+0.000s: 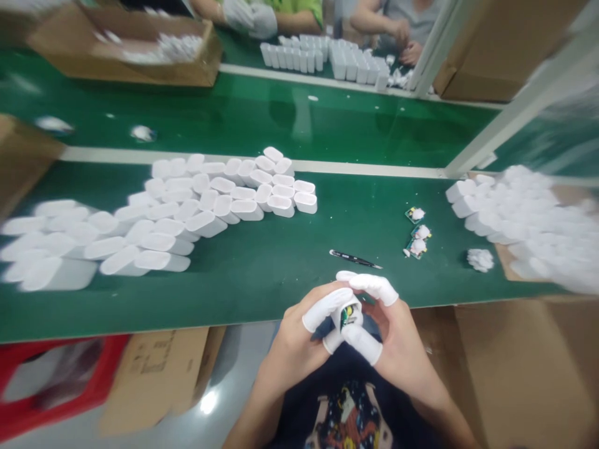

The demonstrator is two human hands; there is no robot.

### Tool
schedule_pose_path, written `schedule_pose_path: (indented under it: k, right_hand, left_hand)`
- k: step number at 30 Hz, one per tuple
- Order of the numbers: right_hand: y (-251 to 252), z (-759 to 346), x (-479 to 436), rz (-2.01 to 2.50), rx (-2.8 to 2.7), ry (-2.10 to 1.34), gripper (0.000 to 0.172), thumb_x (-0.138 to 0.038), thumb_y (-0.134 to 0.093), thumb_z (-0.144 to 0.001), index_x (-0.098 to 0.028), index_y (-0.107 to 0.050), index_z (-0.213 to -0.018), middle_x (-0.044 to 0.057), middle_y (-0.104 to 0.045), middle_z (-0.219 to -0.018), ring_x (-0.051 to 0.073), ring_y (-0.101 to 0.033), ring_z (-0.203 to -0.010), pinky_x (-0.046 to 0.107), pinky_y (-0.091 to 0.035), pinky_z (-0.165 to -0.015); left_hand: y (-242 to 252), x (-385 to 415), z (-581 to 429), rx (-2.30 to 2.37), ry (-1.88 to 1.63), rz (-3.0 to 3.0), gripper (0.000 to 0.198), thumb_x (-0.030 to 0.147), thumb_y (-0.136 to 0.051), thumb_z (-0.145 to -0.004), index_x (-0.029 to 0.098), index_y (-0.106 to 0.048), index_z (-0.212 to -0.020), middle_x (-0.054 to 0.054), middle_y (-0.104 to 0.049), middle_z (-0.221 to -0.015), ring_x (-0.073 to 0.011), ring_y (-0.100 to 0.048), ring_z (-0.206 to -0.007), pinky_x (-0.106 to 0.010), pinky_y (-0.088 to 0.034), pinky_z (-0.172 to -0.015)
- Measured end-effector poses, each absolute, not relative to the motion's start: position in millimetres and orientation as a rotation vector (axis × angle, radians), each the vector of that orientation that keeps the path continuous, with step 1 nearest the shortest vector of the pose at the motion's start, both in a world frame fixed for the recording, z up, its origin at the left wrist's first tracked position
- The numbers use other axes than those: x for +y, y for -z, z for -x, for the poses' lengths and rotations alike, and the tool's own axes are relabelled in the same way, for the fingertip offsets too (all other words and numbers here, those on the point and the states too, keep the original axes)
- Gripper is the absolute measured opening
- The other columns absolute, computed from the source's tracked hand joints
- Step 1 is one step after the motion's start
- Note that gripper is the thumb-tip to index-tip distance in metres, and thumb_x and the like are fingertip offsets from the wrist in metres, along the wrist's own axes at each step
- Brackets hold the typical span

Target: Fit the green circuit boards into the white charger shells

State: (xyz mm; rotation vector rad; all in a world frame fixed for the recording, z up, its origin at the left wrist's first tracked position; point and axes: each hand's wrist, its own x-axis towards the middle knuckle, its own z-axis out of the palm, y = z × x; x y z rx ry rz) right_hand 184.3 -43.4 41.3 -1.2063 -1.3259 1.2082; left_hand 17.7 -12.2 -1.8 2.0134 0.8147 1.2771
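Note:
Between my two hands, over the table's front edge, is a white plastic housing [356,305] with a small green circuit board [347,315] showing in its opening. White finger cots cover several of my fingertips. My left hand [304,324] grips the housing from the left, and my right hand [386,312] closes on it from the right, thumb near the opening. Just beyond my hands lie black tweezers [355,258]. Farther right, several small circuit boards with white blobs [418,240] rest on the green table [262,274].
Rows of white housings [210,193] stand at the left. A heap of white housings [538,224] lies on cardboard at the right, near a white clump [480,259]. Past the rail, co-workers' hands work by a cardboard box [135,72]. A red stool [60,380] stands below.

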Motion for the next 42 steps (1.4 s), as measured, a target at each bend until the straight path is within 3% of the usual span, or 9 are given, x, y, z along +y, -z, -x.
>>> schedule_pose_path:
  k: [5,10,16,21,28,33,42]
  right_hand:
    - [-35.9,-181.9,-43.3,1.264,-1.282,-1.150,0.044,-0.029,-0.084,-0.090,-0.030,-0.070,-0.132,0.010,-0.071,-0.141,0.026,-0.074,-0.120,0.040,-0.061,-0.106]
    - [-25.8,-200.3,-38.6,0.976,-1.017,-1.562,0.043,-0.042,-0.088,-0.086,-0.032,-0.072,-0.125,0.007,-0.073,-0.139,0.026,-0.071,-0.125,0.044,-0.059,-0.108]
    - [-13.5,-212.1,-31.1,0.941,-0.836,-1.778,0.053,-0.045,-0.096,-0.075,-0.026,-0.072,-0.119,0.008,-0.078,-0.120,0.024,-0.077,-0.109,0.040,-0.062,-0.101]
    - [-26.5,-210.1,-32.9,1.013,-0.892,-1.736,0.052,-0.041,-0.095,-0.077,-0.025,-0.070,-0.120,0.008,-0.078,-0.119,0.022,-0.079,-0.104,0.038,-0.064,-0.099]
    - [-38.7,-205.7,-29.7,1.159,-1.167,-1.485,0.039,-0.043,-0.083,-0.090,-0.025,-0.074,-0.124,0.011,-0.076,-0.132,0.028,-0.076,-0.117,0.043,-0.065,-0.100]
    - [-38.1,-206.6,-25.8,1.119,-1.239,-1.521,0.048,-0.038,-0.084,-0.089,-0.027,-0.071,-0.134,0.010,-0.073,-0.140,0.028,-0.073,-0.125,0.041,-0.064,-0.101]
    - [-52.6,-209.4,-27.4,1.210,-1.252,-1.541,0.037,-0.037,-0.081,-0.092,-0.028,-0.076,-0.128,0.006,-0.078,-0.131,0.027,-0.076,-0.117,0.038,-0.066,-0.097]
  left_hand:
    - [4.6,-13.6,-19.3,0.810,-1.299,-1.984,0.050,0.009,-0.074,-0.092,0.022,-0.062,-0.140,-0.013,-0.076,-0.129,-0.0210,-0.077,-0.117,-0.025,-0.062,-0.100]
    - [5.6,-15.5,-18.4,0.753,-1.260,-1.703,0.049,0.018,-0.082,-0.089,0.028,-0.068,-0.135,-0.010,-0.076,-0.127,-0.0220,-0.078,-0.112,-0.025,-0.065,-0.092]
    - [7.5,-13.7,-22.2,0.660,-1.151,-1.527,0.057,0.022,-0.087,-0.086,0.033,-0.068,-0.138,-0.012,-0.074,-0.136,-0.0260,-0.077,-0.117,-0.024,-0.067,-0.082]
    - [1.6,-13.7,-20.1,0.736,-1.154,-1.770,0.056,0.024,-0.083,-0.090,0.028,-0.065,-0.142,-0.015,-0.076,-0.133,-0.0271,-0.077,-0.117,-0.026,-0.067,-0.084]
    - [-1.4,-15.6,-21.3,0.815,-1.163,-1.894,0.050,0.016,-0.079,-0.092,0.025,-0.063,-0.139,-0.012,-0.078,-0.128,-0.0237,-0.078,-0.115,-0.027,-0.065,-0.095]
    - [4.9,-13.5,-22.0,0.855,-1.149,-1.830,0.047,0.017,-0.077,-0.093,0.025,-0.064,-0.138,-0.012,-0.076,-0.130,-0.0257,-0.077,-0.118,-0.029,-0.067,-0.092]
    - [6.3,-16.8,-20.7,0.806,-1.222,-1.874,0.048,0.022,-0.081,-0.091,0.023,-0.065,-0.136,-0.013,-0.078,-0.123,-0.0242,-0.080,-0.109,-0.027,-0.066,-0.090]
